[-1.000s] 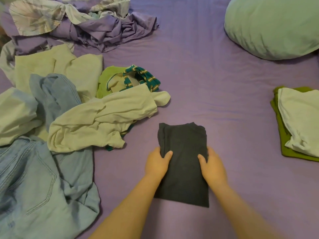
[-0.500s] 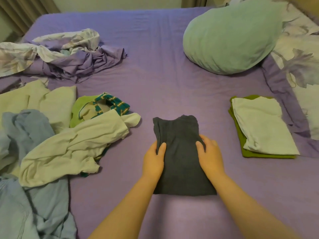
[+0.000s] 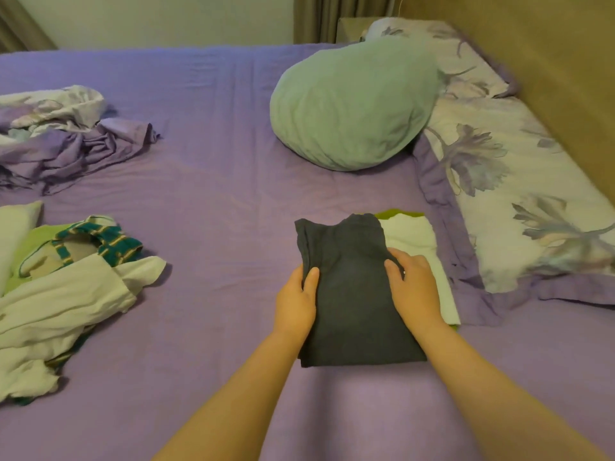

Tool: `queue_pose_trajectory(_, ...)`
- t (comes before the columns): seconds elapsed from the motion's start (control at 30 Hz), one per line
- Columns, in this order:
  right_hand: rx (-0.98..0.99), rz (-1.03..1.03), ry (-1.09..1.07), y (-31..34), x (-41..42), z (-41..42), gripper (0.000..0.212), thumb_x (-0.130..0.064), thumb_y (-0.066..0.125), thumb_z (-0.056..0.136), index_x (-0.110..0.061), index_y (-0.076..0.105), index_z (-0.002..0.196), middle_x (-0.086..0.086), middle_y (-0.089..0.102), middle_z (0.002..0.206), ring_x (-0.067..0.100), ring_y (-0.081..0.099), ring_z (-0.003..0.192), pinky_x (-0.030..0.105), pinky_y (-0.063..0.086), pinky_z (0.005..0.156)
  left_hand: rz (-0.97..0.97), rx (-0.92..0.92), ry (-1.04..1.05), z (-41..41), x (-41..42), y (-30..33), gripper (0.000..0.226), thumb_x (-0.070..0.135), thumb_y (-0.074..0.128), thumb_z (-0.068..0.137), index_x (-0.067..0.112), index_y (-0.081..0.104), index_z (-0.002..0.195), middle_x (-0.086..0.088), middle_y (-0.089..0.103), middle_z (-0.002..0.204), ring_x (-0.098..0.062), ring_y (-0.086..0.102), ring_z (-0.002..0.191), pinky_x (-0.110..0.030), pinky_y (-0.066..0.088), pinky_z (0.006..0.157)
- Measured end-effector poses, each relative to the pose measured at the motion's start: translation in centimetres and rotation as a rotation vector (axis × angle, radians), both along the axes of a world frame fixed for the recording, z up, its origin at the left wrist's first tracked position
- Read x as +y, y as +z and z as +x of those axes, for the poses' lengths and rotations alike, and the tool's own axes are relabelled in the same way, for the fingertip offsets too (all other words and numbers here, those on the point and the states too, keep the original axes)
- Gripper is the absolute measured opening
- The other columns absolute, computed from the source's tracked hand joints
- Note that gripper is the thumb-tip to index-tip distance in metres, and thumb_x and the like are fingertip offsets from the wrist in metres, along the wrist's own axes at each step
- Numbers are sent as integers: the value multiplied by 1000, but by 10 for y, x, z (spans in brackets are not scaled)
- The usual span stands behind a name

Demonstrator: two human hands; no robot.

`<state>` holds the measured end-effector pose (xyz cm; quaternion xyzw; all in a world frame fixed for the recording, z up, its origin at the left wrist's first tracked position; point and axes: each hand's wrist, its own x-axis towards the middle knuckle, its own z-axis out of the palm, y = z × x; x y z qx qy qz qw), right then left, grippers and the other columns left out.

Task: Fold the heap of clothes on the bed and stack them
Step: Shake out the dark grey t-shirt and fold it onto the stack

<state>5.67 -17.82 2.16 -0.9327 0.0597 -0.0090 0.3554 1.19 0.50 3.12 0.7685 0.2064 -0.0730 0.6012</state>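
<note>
Nearest, the left hand (image 3: 296, 302) and right hand (image 3: 414, 287) each grip a side edge of the folded dark garment (image 3: 352, 294), thumbs on top, its right part overlapping the white folded piece (image 3: 416, 241) on the green one (image 3: 399, 215). To stack well, I judge it should be carried level, squared over that pile on the bed (image 3: 216, 194), then lowered evenly. Farther left, the unfolded heap (image 3: 66, 287) waits.

Bed (image 3: 216, 154), purple sheet. Lying directly on it: crumpled purple bedding (image 3: 66, 141) far left, heap of unfolded clothes (image 3: 66, 287) near left, green pillow (image 3: 352, 104), floral pillow (image 3: 519, 201) right, folded stack (image 3: 419, 241) beside it.
</note>
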Motion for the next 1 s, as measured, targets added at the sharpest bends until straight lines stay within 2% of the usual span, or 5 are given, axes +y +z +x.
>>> queue_pose_trajectory(0.33, -39, -103, -34, -24, -104, 68, 35, -26, 45, 99, -22, 55, 132, 15, 54, 106, 15, 42, 83, 29, 38, 73, 70, 71, -151, 82, -94, -29, 49, 42, 32, 102, 25, 32, 148, -3, 49, 141, -25, 48, 125, -37, 39, 104)
queue_pose_trajectory(0.5, 159, -118, -44, -47, -122, 81, 42, -16, 43, 99, -18, 43, 140, 19, 49, 119, 32, 50, 103, 36, 41, 82, 165, 172, -231, 102, -116, -54, 65, 31, 45, 99, 21, 10, 153, -12, 40, 146, -33, 44, 129, -45, 38, 107)
queue_pose_trajectory(0.67, 264, -166, 55, -69, -117, 59, 51, -13, 53, 94, -16, 40, 143, 14, 39, 141, 30, 38, 128, 35, 34, 103, 359, 250, -396, 99, -116, -70, 77, 27, 53, 97, 26, 0, 153, -16, 35, 141, -33, 43, 127, -42, 37, 105)
queue_pose_trajectory(0.87, 314, -649, 253, -54, -92, 37, 49, -26, 46, 97, -26, 33, 144, 9, 13, 157, 29, 6, 145, 40, 19, 114, 378, 390, -446, 81, -84, -70, 65, 35, 52, 97, 13, 22, 150, -15, 43, 144, -31, 44, 129, -36, 38, 105)
queue_pose_trajectory(1.0, 257, -572, 384, -31, -43, 26, 46, -31, 41, 99, -23, 34, 144, 2, 41, 144, 22, 38, 133, 37, 31, 108, 440, 433, -481, 46, -45, -58, 46, 33, 48, 99, 12, 44, 140, -11, 53, 137, -27, 52, 122, -31, 42, 99)
